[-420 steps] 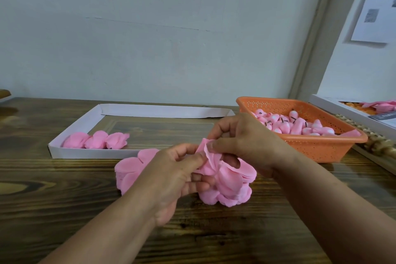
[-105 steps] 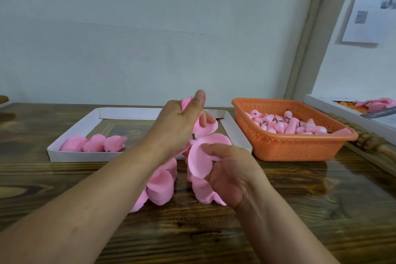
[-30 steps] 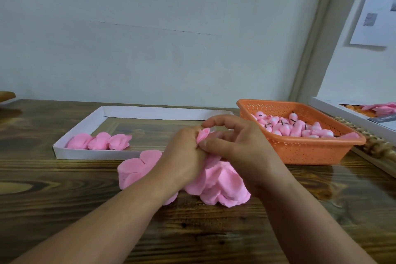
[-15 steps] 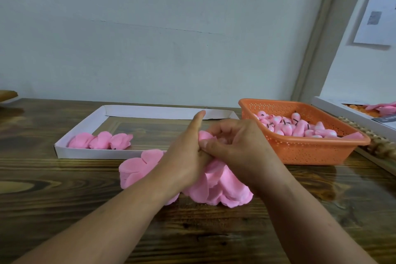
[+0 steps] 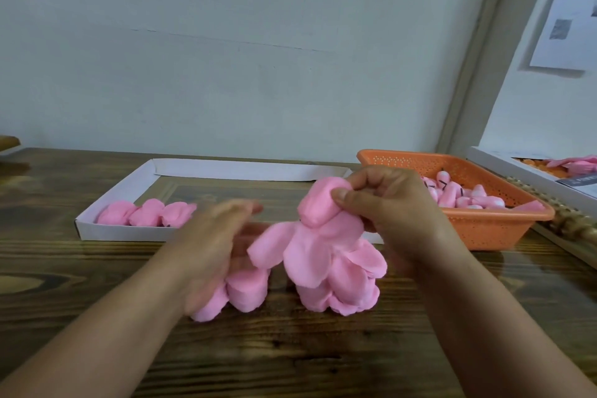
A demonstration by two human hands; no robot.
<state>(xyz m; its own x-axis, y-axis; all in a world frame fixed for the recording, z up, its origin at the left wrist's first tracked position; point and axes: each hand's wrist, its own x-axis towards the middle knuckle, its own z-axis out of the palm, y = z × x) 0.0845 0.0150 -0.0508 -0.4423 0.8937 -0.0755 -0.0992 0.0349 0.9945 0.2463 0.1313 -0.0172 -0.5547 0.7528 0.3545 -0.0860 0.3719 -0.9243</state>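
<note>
Right hand [image 5: 397, 203] pinches the rolled pink bud [image 5: 319, 203] up off the table [image 5: 97, 271], with loose petals [image 5: 323, 255] drooping under it. Left hand [image 5: 213, 242] is blurry but looks flat and loose, holding nothing, over the petal stack [image 5: 248, 287]. Only three finished flowers [image 5: 147, 212] sit in the white tray [image 5: 232, 170], so this one looks maybe halfway wrapped, with plenty of petals left.

We get soft, even, fairly bright light with only faint shadows. Left of the orange basket [image 5: 491, 233] the left grip [image 5: 213, 236] smears into motion blur; we cannot quite make out its shape, while the pink petals [image 5: 310, 255] nearer the basket look sharp. Before the basket the bench [image 5: 323, 359] shows a pale sheen. Above it the door frame [image 5: 468, 74] leans, lens-bent.
</note>
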